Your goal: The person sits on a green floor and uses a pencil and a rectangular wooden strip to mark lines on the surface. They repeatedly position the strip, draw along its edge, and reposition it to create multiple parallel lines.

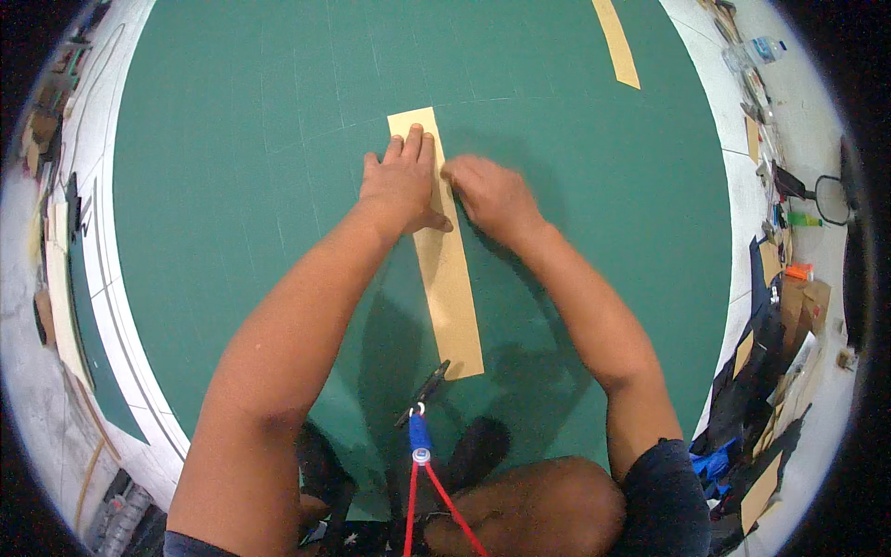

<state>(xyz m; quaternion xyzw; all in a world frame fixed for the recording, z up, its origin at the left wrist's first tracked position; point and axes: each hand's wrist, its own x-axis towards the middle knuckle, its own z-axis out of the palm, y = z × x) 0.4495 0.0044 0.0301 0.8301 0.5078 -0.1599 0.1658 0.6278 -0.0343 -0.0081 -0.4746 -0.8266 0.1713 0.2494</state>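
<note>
A long pale-yellow strip (445,278) lies on a large green sheet (594,186) with faint white lines on it. My left hand (406,181) rests flat on the strip's far half, fingers stretched out and thumb spread toward its right edge. Beside that edge, my right hand (492,197) is closed with its fingers curled, knuckles up and slightly blurred. Whatever it might hold is hidden under the fingers. The strip's near end lies toward my knees, partly behind a dark clip (430,385) hanging from a red lanyard (422,483).
Another yellow strip (617,46) lies at the far right of the green sheet. White floor tiles border the sheet. Along the right side lie a clear plastic bottle (756,53), a green bottle (804,219), an orange object (799,271) and cardboard scraps (807,302). Assorted clutter lines the left side.
</note>
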